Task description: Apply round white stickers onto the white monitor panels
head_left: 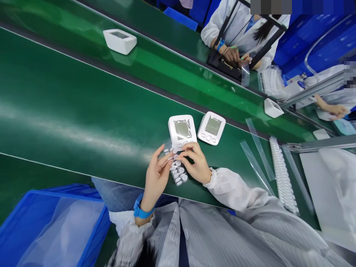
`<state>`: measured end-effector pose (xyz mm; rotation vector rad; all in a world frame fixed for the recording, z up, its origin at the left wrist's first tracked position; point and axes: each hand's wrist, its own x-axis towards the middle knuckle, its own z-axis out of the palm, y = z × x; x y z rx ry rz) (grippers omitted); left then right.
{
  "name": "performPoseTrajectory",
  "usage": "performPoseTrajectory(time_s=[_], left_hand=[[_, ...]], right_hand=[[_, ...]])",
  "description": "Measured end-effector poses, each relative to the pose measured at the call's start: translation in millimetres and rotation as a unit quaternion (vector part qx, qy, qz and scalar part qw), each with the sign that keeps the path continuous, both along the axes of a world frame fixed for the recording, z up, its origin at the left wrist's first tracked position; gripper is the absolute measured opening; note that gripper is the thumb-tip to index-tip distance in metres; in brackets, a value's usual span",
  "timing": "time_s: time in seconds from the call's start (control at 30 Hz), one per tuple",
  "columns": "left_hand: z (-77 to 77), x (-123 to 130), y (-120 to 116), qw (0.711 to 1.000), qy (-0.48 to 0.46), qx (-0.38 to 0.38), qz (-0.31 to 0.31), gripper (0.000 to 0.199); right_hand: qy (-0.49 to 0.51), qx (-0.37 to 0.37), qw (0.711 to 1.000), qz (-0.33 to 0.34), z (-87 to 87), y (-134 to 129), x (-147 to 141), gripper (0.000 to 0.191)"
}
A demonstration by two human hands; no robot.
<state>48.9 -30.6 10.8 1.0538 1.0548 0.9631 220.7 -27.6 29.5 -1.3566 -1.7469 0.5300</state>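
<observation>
A clear plastic sheet (179,174) bearing several small white round and oval button pieces lies just in front of me. My left hand (158,171) holds its left side between thumb and fingers. Over the sheet's upper part, my right hand (195,162) has thumb and forefinger pinched together at the white pieces; what is between the tips is too small to make out. Right behind my fingers sits a white monitor (182,129) with a grey screen and three buttons, its lower edge partly covered. A second white monitor (211,128) of the same kind rests to its right.
On the right lie clear plastic strips (257,167) and a long stack of white parts (283,176). White devices (120,40) stand on the green conveyor belt (172,79) beyond the bench. A blue bin (104,218) is at lower left. Across the belt, a co-worker's hands (232,55) handle something.
</observation>
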Motion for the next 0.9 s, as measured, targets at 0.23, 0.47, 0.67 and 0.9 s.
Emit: performPoseTrajectory(time_s=[0.23,0.47,0.67,0.9], left_hand=[[3.5,-3,0,0.999,-0.005,0.0,0.047,0.067],[4.9,-4,0,0.999,0.003,-0.003,0.046,0.066],[5.2,-4,-1,0.999,0.013,-0.005,0.038,0.066],[4.8,-4,-1,0.999,0.007,-0.016,0.043,0.066]], right_hand=[[0.049,-0.128,0.986,-0.098,-7.2,21,49,0.022],[0.058,-0.185,0.979,-0.07,-1.8,27,56,0.02],[0.027,-0.193,0.98,-0.031,3.6,34,61,0.012],[-0.001,-0.19,0.982,-0.019,7.6,35,59,0.012]])
